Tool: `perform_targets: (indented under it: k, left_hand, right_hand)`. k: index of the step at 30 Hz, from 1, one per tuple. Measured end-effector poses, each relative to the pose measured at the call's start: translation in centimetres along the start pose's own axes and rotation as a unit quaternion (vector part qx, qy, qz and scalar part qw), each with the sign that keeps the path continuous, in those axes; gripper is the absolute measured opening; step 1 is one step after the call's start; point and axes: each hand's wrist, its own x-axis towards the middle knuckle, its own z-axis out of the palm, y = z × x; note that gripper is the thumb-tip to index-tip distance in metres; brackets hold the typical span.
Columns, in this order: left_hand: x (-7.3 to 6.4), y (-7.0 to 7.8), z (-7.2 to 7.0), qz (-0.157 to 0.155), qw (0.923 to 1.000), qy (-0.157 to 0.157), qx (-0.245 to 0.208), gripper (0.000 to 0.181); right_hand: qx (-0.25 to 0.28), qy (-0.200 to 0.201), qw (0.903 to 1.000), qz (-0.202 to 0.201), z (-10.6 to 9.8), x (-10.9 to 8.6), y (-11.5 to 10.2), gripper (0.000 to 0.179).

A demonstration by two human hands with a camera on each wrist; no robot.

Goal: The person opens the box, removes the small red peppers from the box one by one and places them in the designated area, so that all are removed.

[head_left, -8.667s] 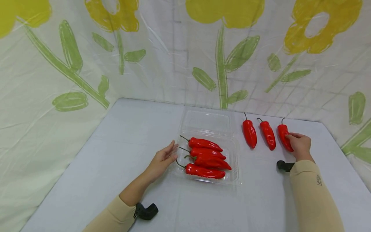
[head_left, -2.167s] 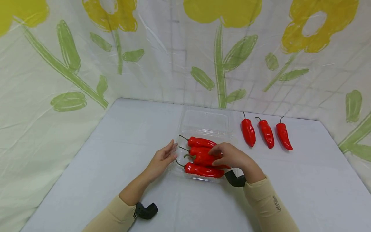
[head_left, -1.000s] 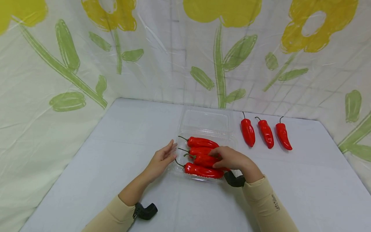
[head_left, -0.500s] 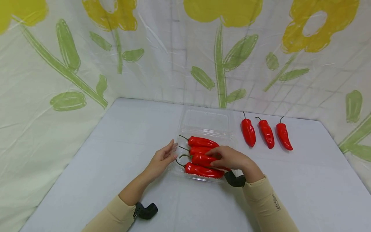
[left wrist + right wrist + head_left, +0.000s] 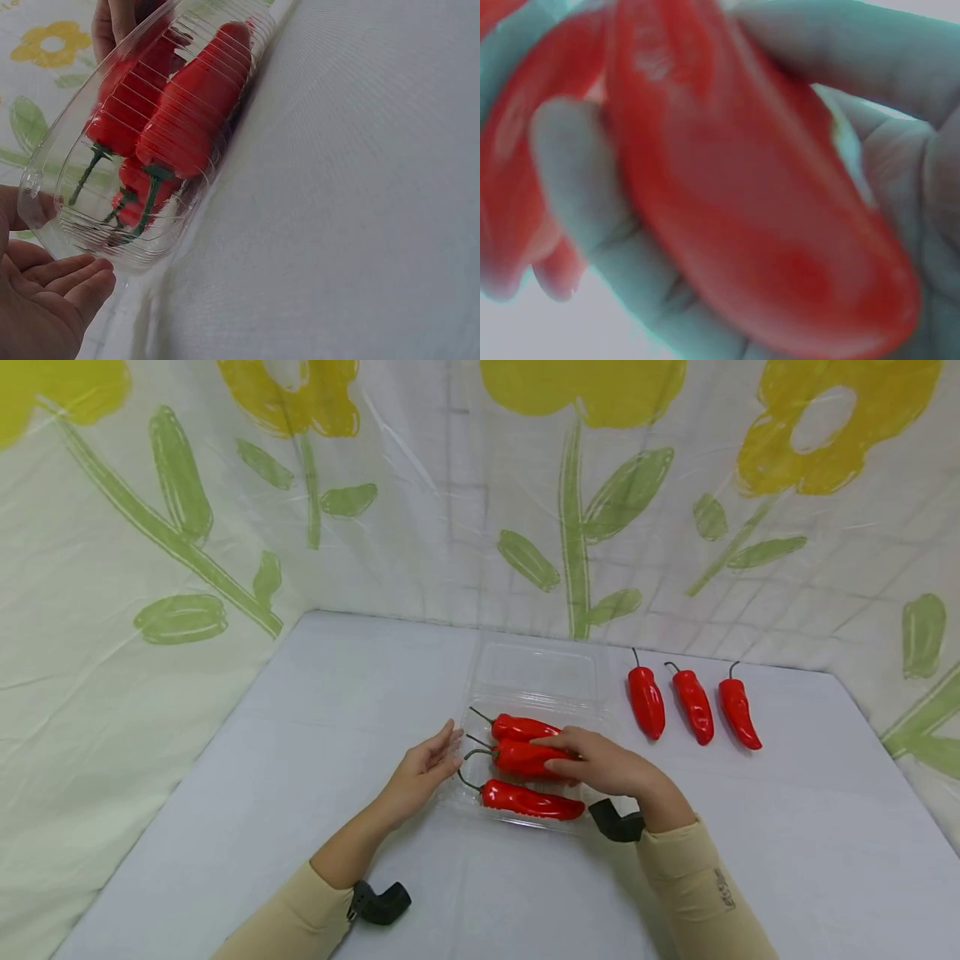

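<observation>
1. Your right hand (image 5: 603, 762) holds the held pepper (image 5: 517, 758), thumb and fingers round its body; it's inside the clear container (image 5: 600, 720), stem toward the left edge.
2. Your left hand (image 5: 420, 768) is wide, fingers loose at that left edge; can't tell how firmly it touches.
3. Slip risk: glossy skin, grip away from the stem. If the stem end swings, it probably knocks the front pepper (image 5: 532, 800).
4. Stacking risk: the held pepper covers most of the one beneath. Press down and that one likely rolls toward the rear pepper (image 5: 522, 727).
5. Slide risk: container looks light; a sideways push could shift it if your left hand isn't bracing.
6. Vs half a second ago: held pepper sits further back, leaving a gap ahead of the front pepper. Left hand unchanged, as are the three loose peppers (image 5: 692, 707) near the table's (image 5: 300, 827) far right corner.
</observation>
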Motion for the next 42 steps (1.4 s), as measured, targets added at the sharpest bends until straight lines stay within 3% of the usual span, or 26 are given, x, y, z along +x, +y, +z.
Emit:
perform_targets:
  k: [14,25,42]
  left_hand:
    - [0.2,-0.2,0.0,0.004,1.0000,-0.004,-0.003,0.063]
    - [0.1,-0.2,0.0,0.006,1.0000,-0.003,-0.001,0.062]
    - [0.1,0.0,0.2,0.002,1.0000,0.007,0.004,0.062]
  right_hand:
    - [0.003,0.061,0.9981,0.005,-1.3,-1.2,-0.3,0.045]
    - [0.046,0.119,0.9918,0.002,-2.6,-2.4,0.3,0.046]
    - [0.063,0.165,0.9807,0.083,-4.2,-4.3,2.2,0.053]
